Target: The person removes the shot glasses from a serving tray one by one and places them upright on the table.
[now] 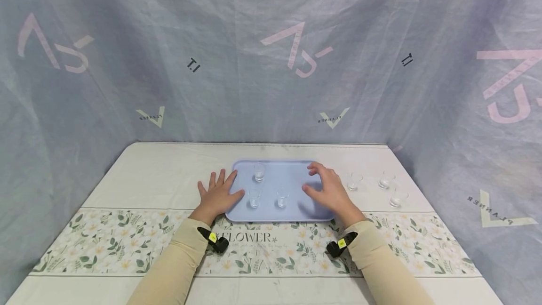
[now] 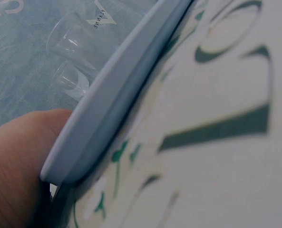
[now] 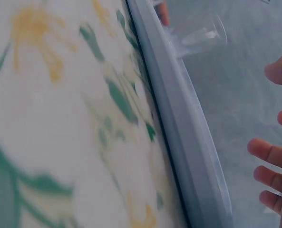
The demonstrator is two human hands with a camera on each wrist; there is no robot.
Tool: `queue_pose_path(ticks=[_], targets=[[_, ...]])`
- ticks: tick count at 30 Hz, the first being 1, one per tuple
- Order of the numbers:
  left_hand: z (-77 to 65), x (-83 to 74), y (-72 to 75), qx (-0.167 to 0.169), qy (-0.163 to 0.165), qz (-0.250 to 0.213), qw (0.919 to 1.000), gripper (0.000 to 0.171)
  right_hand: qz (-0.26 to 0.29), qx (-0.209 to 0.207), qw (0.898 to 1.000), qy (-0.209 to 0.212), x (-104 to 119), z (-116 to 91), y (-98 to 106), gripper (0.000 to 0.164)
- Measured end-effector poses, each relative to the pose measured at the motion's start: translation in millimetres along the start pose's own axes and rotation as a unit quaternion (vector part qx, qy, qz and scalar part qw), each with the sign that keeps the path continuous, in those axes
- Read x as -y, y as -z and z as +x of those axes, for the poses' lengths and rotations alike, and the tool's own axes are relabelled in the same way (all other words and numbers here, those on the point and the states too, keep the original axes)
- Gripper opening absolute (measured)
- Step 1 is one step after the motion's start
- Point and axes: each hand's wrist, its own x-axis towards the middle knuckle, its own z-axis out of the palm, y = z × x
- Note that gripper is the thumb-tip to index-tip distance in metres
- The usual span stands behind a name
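Observation:
A pale blue rectangular tray point(image 1: 292, 173) lies on the table with three small clear glasses on it: one near the back point(image 1: 259, 173), one at the front left point(image 1: 254, 199) and one nearer the middle point(image 1: 282, 199). My left hand point(image 1: 218, 196) rests at the tray's left edge, fingers spread and thumb over the rim. Over the tray's right side is my right hand point(image 1: 332, 192), its fingers apart and slightly bent, holding nothing. In the right wrist view those fingertips point(image 3: 264, 149) stand beyond the tray rim point(image 3: 179, 118), apart from a glass point(image 3: 202, 35).
Right of the tray, three more clear glasses stand on the white table: one nearest my right hand point(image 1: 354, 181), one farther back point(image 1: 385, 181) and one in front point(image 1: 397, 198). A floral strip point(image 1: 127, 244) crosses the cloth. Grey fabric point(image 1: 237, 84) hangs behind and at both sides.

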Motion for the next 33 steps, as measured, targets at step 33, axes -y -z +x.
queue_pose_path(ticks=[33], targets=[[2.0, -2.1, 0.6, 0.001, 0.005, 0.01, 0.9999, 0.082, 0.08, 0.115, 0.99, 0.02, 32, -8, -37, 0.052]])
